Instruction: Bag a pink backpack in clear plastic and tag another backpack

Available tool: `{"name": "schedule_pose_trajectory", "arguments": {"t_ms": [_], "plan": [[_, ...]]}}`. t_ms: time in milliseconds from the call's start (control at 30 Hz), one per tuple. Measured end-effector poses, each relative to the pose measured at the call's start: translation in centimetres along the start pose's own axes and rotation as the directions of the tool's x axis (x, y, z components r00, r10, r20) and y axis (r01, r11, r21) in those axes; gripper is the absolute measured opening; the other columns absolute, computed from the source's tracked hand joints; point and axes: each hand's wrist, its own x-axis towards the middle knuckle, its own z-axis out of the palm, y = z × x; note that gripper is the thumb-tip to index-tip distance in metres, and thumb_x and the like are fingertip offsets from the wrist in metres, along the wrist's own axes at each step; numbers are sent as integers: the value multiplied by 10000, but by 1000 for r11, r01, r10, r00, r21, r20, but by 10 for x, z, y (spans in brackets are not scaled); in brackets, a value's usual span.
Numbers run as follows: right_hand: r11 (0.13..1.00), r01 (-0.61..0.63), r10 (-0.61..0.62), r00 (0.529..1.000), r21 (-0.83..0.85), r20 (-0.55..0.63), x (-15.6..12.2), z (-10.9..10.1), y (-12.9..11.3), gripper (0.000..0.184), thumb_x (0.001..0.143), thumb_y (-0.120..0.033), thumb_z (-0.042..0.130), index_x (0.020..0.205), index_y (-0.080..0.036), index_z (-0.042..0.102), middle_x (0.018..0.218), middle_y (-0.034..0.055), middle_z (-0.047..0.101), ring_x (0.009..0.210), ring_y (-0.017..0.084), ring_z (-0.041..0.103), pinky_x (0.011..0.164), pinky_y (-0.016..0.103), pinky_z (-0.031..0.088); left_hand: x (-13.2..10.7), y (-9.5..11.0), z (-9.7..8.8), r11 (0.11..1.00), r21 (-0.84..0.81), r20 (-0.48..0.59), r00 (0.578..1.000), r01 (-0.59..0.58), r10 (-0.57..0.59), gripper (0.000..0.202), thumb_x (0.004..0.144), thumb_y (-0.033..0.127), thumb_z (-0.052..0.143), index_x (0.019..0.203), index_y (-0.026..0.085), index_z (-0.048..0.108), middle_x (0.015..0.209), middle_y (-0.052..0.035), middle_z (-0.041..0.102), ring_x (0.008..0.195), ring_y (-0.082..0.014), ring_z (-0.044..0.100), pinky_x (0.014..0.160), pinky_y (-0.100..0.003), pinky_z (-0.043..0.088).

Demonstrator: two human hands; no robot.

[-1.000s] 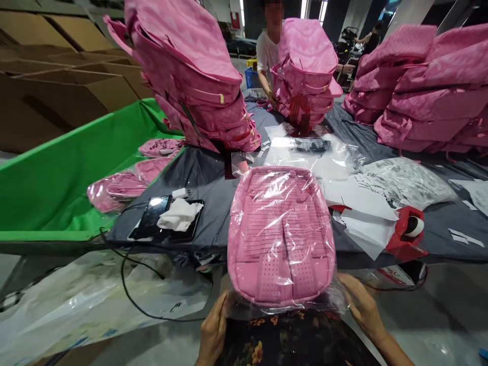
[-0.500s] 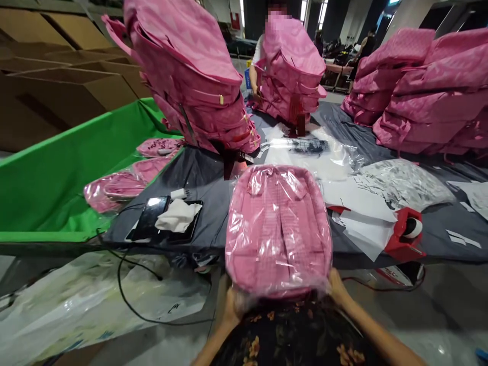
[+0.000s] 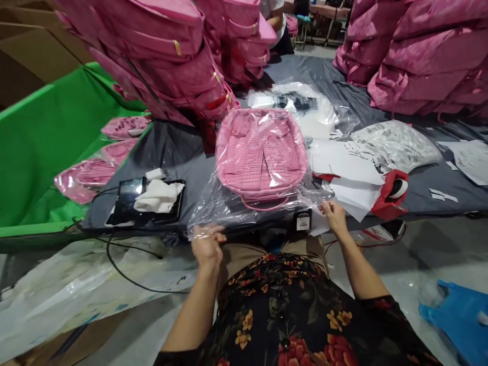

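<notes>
A pink backpack (image 3: 261, 152) lies flat on the grey table (image 3: 183, 157) inside a clear plastic bag (image 3: 224, 208), whose open end hangs toward me over the table's front edge. My left hand (image 3: 208, 244) pinches the bag's left corner. At the bag's right corner my right hand (image 3: 333, 213) grips the plastic, beside a small black hang tag (image 3: 303, 220).
Tall stacks of pink backpacks (image 3: 152, 51) stand behind and at right (image 3: 419, 56). A red tape dispenser (image 3: 391, 195) and white sheets (image 3: 343, 162) lie to the right. A tablet with a white cloth (image 3: 147, 201) sits at left, next to a green bin (image 3: 46, 137). Another person works at the far end.
The bagged backpack has gone from propped against my body to lying flat on the table farther away. My hands moved from its bottom corners to the bag's open end.
</notes>
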Motion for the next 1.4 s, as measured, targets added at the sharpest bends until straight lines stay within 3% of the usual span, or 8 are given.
{"name": "schedule_pose_trajectory", "arguments": {"t_ms": [233, 367, 533, 667, 867, 1133, 1233, 1400], "plan": [[961, 54, -45, 998, -270, 39, -46, 23, -29, 531, 827, -503, 714, 1263, -211, 632, 1120, 124, 755, 995, 298, 713, 834, 351, 535, 5, -14, 114, 1000, 20, 180, 983, 24, -28, 496, 825, 430, 733, 1249, 180, 672, 722, 26, 639, 628, -136, 589, 665, -262, 481], [912, 4, 33, 996, -410, 83, -39, 25, -19, 383, 902, -280, 555, 1269, -225, 646, 983, 92, 768, 849, 259, 711, 735, 294, 490, 21, -17, 162, 999, 27, 166, 985, 42, -46, 333, 772, 443, 754, 976, 180, 731, 714, 7, 657, 600, -135, 572, 668, -281, 472], [993, 28, -63, 947, 112, 317, -44, 18, 9, 273, 922, -413, 559, 900, -183, 703, 809, 32, 715, 773, 202, 648, 713, 265, 483, 23, -11, 157, 988, -128, 219, 974, 84, -54, 390, 691, 555, 803, 709, 181, 690, 718, -16, 654, 680, -153, 575, 683, -289, 463], [772, -329, -26, 839, 545, 543, -52, 24, 14, 511, 786, -615, 752, 988, -146, 731, 824, 23, 725, 813, 199, 664, 727, 268, 509, 16, -2, 149, 965, -213, 265, 960, 153, -94, 423, 646, 546, 863, 707, 171, 676, 695, 6, 613, 668, -121, 529, 655, -252, 417], [524, -600, 72, 739, 605, 670, -61, 26, 13, 541, 696, -609, 866, 1009, -178, 768, 897, 53, 767, 806, 184, 697, 771, 274, 538, 14, -1, 158, 953, -253, 289, 953, 167, -90, 489, 653, 600, 837, 709, 160, 628, 712, 8, 594, 693, -127, 528, 688, -254, 433], [924, -211, 109, 945, 320, 309, -85, 32, 17, 422, 757, -547, 755, 964, -181, 739, 872, 33, 751, 799, 216, 659, 750, 299, 507, 3, -15, 156, 846, 441, 313, 935, -299, 167, 326, 970, 435, 600, 769, 181, 631, 650, 13, 589, 594, -127, 512, 630, -252, 369], [990, -78, 60, 988, 121, 140, -96, 34, 21, 293, 845, -478, 647, 801, -189, 668, 697, 12, 676, 659, 174, 596, 617, 242, 421, 14, 1, 148, 458, 571, 540, 732, -681, 415, 234, 1018, 354, 566, 929, 178, 693, 779, -40, 687, 710, -167, 607, 715, -284, 416], [987, 147, -143, 988, -72, 63, -112, 37, 17, 127, 922, -296, 569, 860, -212, 641, 635, -5, 646, 538, 157, 582, 547, 232, 351, 61, 48, 168, -138, 91, 882, 15, -986, 471, 190, 1005, 211, 579, 1171, 194, 671, 1182, -102, 720, 1131, -214, 612, 1041, -374, 389]]}}
